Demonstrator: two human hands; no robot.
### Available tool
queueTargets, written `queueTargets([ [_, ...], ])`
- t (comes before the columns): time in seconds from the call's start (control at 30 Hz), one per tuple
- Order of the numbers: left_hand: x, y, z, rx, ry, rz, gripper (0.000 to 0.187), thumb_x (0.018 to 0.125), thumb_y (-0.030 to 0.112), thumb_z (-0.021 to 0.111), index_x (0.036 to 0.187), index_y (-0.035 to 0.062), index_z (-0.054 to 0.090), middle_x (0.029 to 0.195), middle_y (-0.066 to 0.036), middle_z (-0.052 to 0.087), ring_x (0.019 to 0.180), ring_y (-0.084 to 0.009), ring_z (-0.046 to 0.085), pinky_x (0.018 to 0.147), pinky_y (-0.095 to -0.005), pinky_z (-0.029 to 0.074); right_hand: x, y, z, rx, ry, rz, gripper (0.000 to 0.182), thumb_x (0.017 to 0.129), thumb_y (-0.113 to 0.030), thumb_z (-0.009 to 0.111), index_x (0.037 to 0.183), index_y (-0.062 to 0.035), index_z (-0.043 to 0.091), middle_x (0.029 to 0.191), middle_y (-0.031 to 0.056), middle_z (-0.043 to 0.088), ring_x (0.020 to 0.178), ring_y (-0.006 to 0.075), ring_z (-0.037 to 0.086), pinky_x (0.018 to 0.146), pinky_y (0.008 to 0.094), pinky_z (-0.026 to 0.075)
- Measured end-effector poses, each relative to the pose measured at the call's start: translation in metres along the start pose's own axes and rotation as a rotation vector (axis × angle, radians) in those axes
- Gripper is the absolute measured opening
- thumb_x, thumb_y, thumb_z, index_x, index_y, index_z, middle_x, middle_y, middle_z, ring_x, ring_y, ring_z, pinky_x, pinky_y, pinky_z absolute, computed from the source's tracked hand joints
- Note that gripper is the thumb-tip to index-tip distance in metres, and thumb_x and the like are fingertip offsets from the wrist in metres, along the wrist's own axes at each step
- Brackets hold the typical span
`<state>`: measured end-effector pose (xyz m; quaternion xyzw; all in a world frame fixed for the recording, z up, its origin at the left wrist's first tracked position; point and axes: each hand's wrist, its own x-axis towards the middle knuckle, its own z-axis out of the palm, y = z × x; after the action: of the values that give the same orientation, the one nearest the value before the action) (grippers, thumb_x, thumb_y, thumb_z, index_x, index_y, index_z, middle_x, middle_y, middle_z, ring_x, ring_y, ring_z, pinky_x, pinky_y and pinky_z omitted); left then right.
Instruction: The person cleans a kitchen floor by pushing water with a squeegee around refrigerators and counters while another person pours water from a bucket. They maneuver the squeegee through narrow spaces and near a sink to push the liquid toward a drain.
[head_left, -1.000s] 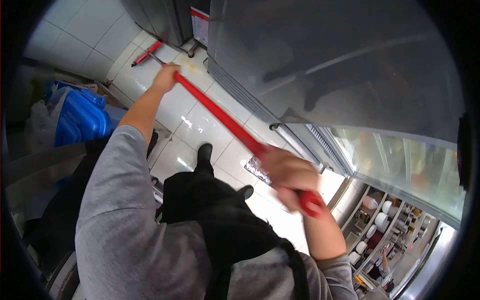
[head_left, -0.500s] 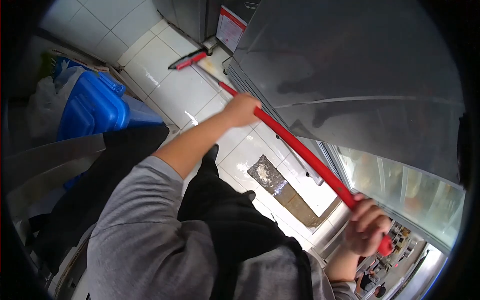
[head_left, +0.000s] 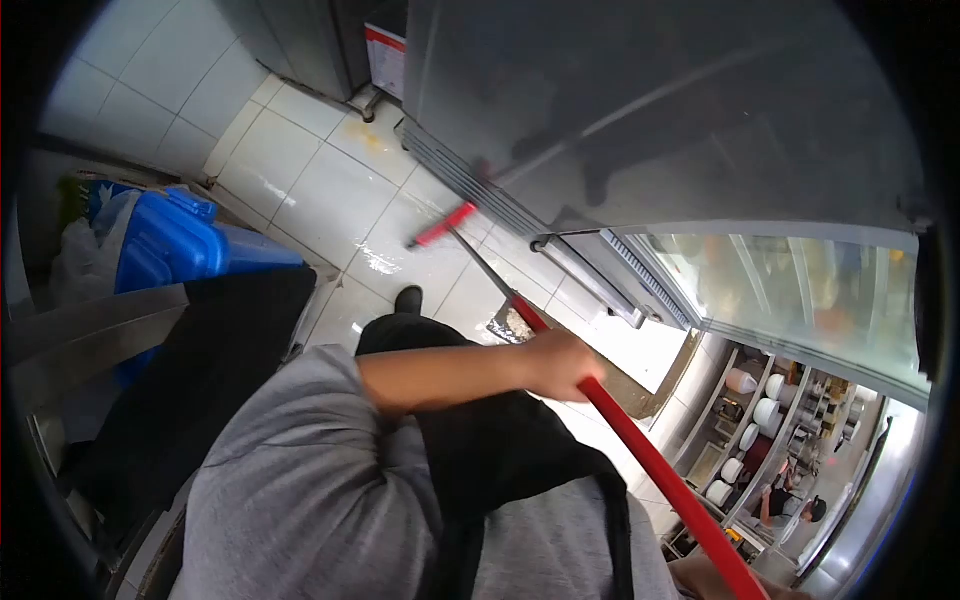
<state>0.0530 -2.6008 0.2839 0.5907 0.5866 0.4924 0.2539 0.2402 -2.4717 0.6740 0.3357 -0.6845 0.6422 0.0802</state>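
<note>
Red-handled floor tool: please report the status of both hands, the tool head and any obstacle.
Left hand closed on red handle; right hand out of view. Red head at tiled floor. Grey cabinet and black boot nearby.

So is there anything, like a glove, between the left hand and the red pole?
Nothing that I can see. The left hand is bare, and its grip goes right around the red pole, skin against pole.

Blue bin [head_left: 175,240] beside a clear plastic bag [head_left: 88,262]
</note>
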Motion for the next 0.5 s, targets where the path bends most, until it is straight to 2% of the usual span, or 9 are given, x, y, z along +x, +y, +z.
queueTargets([
  [0.03, 0.000, -0.012, -0.005, 0.012, 0.028, -0.083, 0.017, 0.071, 0.025, 0.069, 0.069, 0.0116, 0.059, 0.068, -0.010, 0.062, 0.068, -0.0330, 0.063, 0.062, -0.0439, 0.049, -0.014, 0.004, -0.005, 0.005, 0.091, -0.077, 0.039, 0.092, -0.032, 0.051, 0.056, -0.0168, 0.049, 0.050, -0.0041, 0.051, 0.042, 0.0094, 0.051, 0.046, 0.0308, 0.050],
  [0.07, -0.004, -0.032, -0.014, 0.062, 0.058, -0.166, 0.016, 0.071, 0.023, 0.070, 0.068, 0.0104, 0.060, 0.068, -0.010, 0.062, 0.070, -0.0321, 0.064, 0.063, -0.0436, 0.049, -0.035, 0.017, -0.015, -0.008, 0.180, -0.049, 0.033, 0.089, -0.027, 0.055, 0.058, -0.0165, 0.050, 0.049, -0.0044, 0.049, 0.041, 0.0095, 0.050, 0.045, 0.0289, 0.047],
  [0.1, -0.012, -0.056, -0.023, -0.024, 0.202, -0.158, 0.014, 0.072, 0.019, 0.070, 0.068, 0.0087, 0.062, 0.066, -0.012, 0.061, 0.069, -0.0318, 0.063, 0.061, -0.0418, 0.048, -0.054, 0.047, -0.016, -0.013, 0.195, -0.045, 0.033, 0.089, -0.027, 0.055, 0.058, -0.0165, 0.050, 0.049, -0.0044, 0.049, 0.041, 0.0095, 0.050, 0.045, 0.0289, 0.047],
  [0.17, -0.028, -0.103, -0.050, 0.109, 0.250, -0.294, 0.016, 0.073, 0.017, 0.070, 0.067, 0.0067, 0.060, 0.063, -0.015, 0.058, 0.065, -0.0342, 0.060, 0.059, -0.0407, 0.045, -0.083, 0.114, -0.002, -0.023, 0.609, 0.040, 0.025, 0.081, -0.018, 0.062, 0.064, -0.0125, 0.045, 0.055, 0.0028, 0.052, 0.049, 0.0149, 0.048, 0.049, 0.0279, 0.039],
  [0.23, -0.030, -0.120, -0.063, 0.288, 0.034, -0.414, 0.020, 0.073, 0.019, 0.069, 0.065, 0.0059, 0.056, 0.062, -0.016, 0.056, 0.064, -0.0359, 0.058, 0.059, -0.0421, 0.045, -0.079, 0.158, 0.000, -0.112, 0.648, 0.056, 0.037, 0.085, -0.013, 0.061, 0.055, -0.0135, 0.038, 0.043, 0.0017, 0.047, 0.033, 0.0140, 0.042, 0.040, 0.0314, 0.041],
  [0.33, -0.003, -0.128, 0.004, 0.209, -0.118, -0.316, 0.023, 0.072, 0.020, 0.067, 0.063, 0.0053, 0.052, 0.062, -0.015, 0.055, 0.064, -0.0368, 0.057, 0.059, -0.0438, 0.044, -0.118, 0.120, -0.016, -0.119, 0.660, 0.120, 0.036, 0.084, -0.013, 0.061, 0.056, -0.0130, 0.038, 0.043, 0.0040, 0.049, 0.034, 0.0154, 0.045, 0.041, 0.0311, 0.041],
  [0.4, 0.036, -0.105, 0.067, 0.094, -0.118, -0.210, 0.020, 0.072, 0.021, 0.068, 0.068, 0.0072, 0.053, 0.066, -0.014, 0.057, 0.066, -0.0357, 0.058, 0.060, -0.0441, 0.044, -0.157, 0.060, -0.031, -0.150, 0.731, 0.130, 0.023, 0.084, -0.011, 0.057, 0.061, -0.0127, 0.053, 0.042, 0.0021, 0.050, 0.035, 0.0171, 0.047, 0.040, 0.0306, 0.040],
  [0.47, 0.079, -0.070, 0.128, -0.080, -0.129, -0.159, 0.020, 0.071, 0.020, 0.071, 0.073, 0.0092, 0.054, 0.068, -0.011, 0.059, 0.066, -0.0316, 0.059, 0.059, -0.0420, 0.044, -0.189, -0.005, -0.048, -0.255, 0.655, 0.149, 0.023, 0.085, -0.018, 0.055, 0.063, -0.0134, 0.049, 0.047, -0.0010, 0.051, 0.039, 0.0084, 0.046, 0.044, 0.0207, 0.036],
  [0.5, 0.096, -0.053, 0.156, -0.167, -0.116, -0.084, 0.020, 0.071, 0.018, 0.071, 0.074, 0.0090, 0.053, 0.068, -0.010, 0.059, 0.066, -0.0300, 0.060, 0.059, -0.0407, 0.044, -0.189, -0.026, -0.047, -0.271, 0.614, 0.159, 0.026, 0.086, -0.020, 0.057, 0.062, -0.0146, 0.049, 0.047, -0.0030, 0.049, 0.040, 0.0088, 0.047, 0.044, 0.0235, 0.040],
])
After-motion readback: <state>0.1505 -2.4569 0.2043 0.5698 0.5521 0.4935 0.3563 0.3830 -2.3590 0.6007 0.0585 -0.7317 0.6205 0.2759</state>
